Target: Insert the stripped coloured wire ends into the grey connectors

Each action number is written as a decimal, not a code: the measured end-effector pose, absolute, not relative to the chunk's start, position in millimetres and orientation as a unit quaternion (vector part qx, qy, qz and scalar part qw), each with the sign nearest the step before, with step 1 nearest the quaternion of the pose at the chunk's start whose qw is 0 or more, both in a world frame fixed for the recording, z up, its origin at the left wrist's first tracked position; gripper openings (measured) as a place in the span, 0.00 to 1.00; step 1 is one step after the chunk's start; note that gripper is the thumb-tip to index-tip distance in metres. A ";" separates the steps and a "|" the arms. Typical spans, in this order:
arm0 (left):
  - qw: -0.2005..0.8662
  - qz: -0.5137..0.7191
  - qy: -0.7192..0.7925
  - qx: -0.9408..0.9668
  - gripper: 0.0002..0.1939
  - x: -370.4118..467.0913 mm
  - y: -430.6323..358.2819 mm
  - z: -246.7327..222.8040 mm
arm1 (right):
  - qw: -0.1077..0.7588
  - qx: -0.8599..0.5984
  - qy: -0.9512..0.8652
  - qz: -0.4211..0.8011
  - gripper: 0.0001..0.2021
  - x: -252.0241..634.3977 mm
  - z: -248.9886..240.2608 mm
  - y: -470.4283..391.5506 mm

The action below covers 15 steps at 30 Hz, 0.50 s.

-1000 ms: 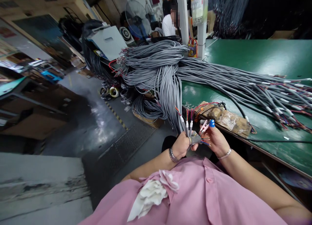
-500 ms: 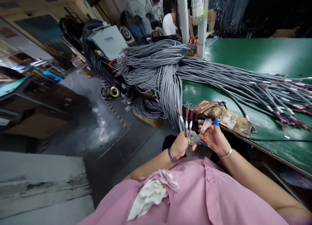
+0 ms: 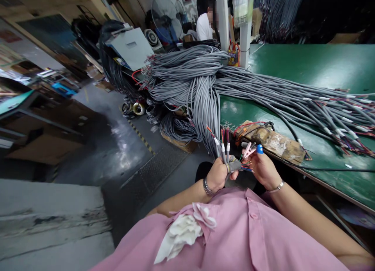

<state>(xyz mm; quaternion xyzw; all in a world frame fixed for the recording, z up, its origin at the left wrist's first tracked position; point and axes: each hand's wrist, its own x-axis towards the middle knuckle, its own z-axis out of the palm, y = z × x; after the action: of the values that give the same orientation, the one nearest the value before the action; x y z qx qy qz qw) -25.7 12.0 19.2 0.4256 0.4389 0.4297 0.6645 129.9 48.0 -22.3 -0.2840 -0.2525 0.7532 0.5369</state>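
Note:
My left hand (image 3: 217,174) is closed around several grey cables (image 3: 217,149). Their white-banded ends point up, with thin coloured wires fanning out at the tips. Another bunch of bare coloured wires (image 3: 247,167) sticks out to the right of the left fist, towards my right hand (image 3: 266,171). A blue finger cover (image 3: 259,149) caps the right thumb. Between thumb and fingers, the right hand pinches a small pink clip (image 3: 248,150), its two prongs visible above the wires. The right fingertips are partly hidden behind the clip and wires.
A big heap of grey cables (image 3: 187,73) drapes over the corner of the green table (image 3: 310,61). A worn wooden block (image 3: 278,145) lies at the table's near edge. White posts (image 3: 224,20) rise behind. A person in white (image 3: 204,26) sits farther back.
The pink clip has turned, so its prongs now show apart. My right hand has shifted slightly right and down. The left hand keeps its hold on the cables.

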 end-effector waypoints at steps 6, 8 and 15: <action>0.656 0.424 0.442 0.442 0.18 -26.3 13.5 15.0 | 0.496 -0.291 -0.195 0.795 0.22 127.1 -19.8 52.5; 0.651 0.425 0.441 0.448 0.18 -27.4 13.2 12.8 | 0.505 -0.292 -0.169 0.794 0.21 125.9 -18.4 54.0; 0.641 0.410 0.456 0.461 0.20 -28.8 12.4 10.0 | 0.541 -0.294 -0.144 0.774 0.19 121.5 -16.7 53.0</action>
<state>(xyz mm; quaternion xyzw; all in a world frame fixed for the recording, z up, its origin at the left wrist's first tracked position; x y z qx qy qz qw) -28.8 12.4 10.0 0.4610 0.4557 0.4104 0.6415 121.5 53.0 -16.7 -0.2944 -0.1441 0.7743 0.5414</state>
